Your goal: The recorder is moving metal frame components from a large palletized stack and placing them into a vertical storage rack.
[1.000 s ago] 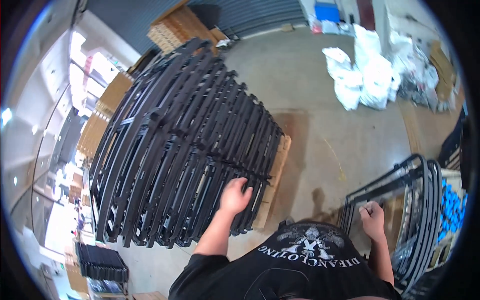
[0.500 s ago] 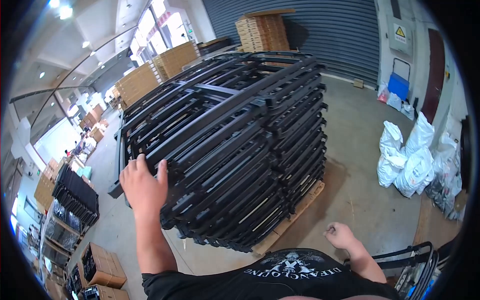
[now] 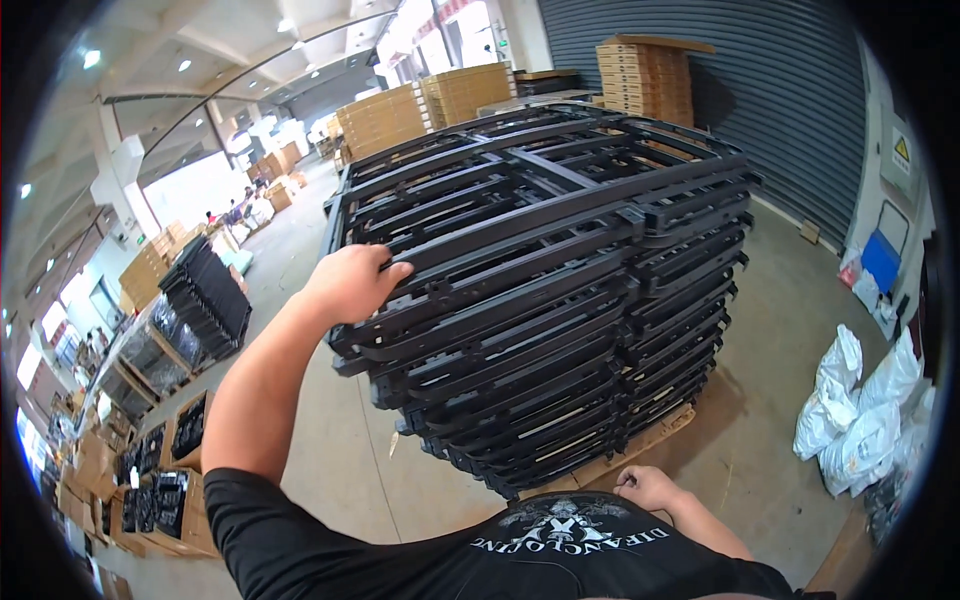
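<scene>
A tall stack of black metal frames [image 3: 520, 300] stands in front of me on a wooden pallet [image 3: 640, 435]. My left hand [image 3: 355, 282] is at the near left corner of the topmost frame [image 3: 550, 215]. Its fingers are bent over the bar, partly hidden behind it, with the thumb lying along the near side. Low in front of my shirt, my right hand [image 3: 648, 490] is curled closed, apart from the stack. Whether anything small is inside it cannot be made out.
White sacks [image 3: 860, 420] stand on the floor at the right, with a blue hand cart [image 3: 880, 262] behind them. Boxes of black parts [image 3: 165, 500] sit at the lower left. Flat cartons [image 3: 645, 80] are piled before the grey roller shutter [image 3: 770, 120].
The view has turned left, so the stack appears farther right. My left hand's fingers, spread earlier, now bend around the frame's corner. My right hand has come closer to my body, still curled.
</scene>
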